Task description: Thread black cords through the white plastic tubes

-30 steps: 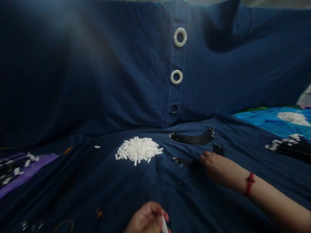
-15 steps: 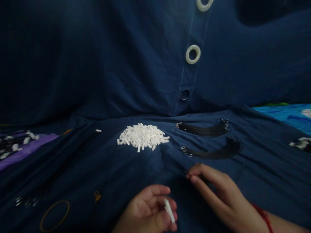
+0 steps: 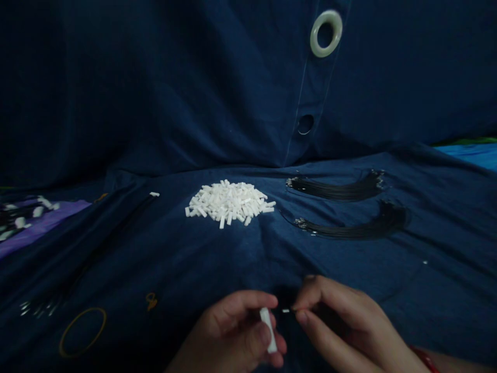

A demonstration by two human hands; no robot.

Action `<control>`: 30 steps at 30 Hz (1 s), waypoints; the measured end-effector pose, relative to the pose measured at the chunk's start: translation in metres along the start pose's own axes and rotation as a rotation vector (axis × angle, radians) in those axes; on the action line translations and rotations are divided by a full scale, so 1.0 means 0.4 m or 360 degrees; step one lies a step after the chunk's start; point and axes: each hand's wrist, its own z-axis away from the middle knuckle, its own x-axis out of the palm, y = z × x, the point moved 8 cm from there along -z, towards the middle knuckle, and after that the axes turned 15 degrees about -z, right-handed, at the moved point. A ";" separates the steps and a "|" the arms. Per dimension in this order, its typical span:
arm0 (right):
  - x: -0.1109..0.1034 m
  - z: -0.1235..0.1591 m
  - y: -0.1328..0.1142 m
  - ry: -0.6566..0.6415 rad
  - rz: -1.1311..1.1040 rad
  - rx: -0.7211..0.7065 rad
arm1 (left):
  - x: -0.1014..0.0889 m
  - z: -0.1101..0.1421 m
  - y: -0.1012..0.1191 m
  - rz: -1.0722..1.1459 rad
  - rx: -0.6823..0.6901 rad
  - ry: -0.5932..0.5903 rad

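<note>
My left hand (image 3: 233,334) pinches a small white tube (image 3: 267,322) between thumb and fingers at the bottom centre. My right hand (image 3: 341,321) sits right beside it, fingers pinched on a thin black cord whose small metal tip (image 3: 286,311) points at the tube's end. A pile of white tubes (image 3: 229,202) lies on the dark blue cloth (image 3: 174,259) ahead of the hands. Two curved bundles of black cords lie to the right of the pile, one farther (image 3: 337,187) and one nearer (image 3: 349,227).
The blue cloth rises behind as a drape with a white ring eyelet (image 3: 326,32) and a dark eyelet (image 3: 305,124). A single cord with a white tube (image 3: 154,195) lies left. Finished pieces (image 3: 19,215) rest on purple fabric at far left. A rubber band (image 3: 82,331) lies bottom left.
My right hand left the cord bundles and came down to my left hand with one cord. The view tilted down, so the eyelets moved up.
</note>
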 end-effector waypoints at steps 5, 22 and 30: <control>0.001 -0.003 -0.020 0.0000 0.0088 -0.0086 | 0.008 0.001 0.001 0.0014 -0.0024 0.0015; 0.015 -0.001 -0.040 -0.0134 0.0224 -0.0176 | 0.012 0.003 -0.004 -0.0234 -0.0058 -0.0040; 0.019 0.000 -0.047 -0.0087 0.0276 -0.0273 | 0.016 0.008 -0.008 -0.0218 -0.0059 -0.0088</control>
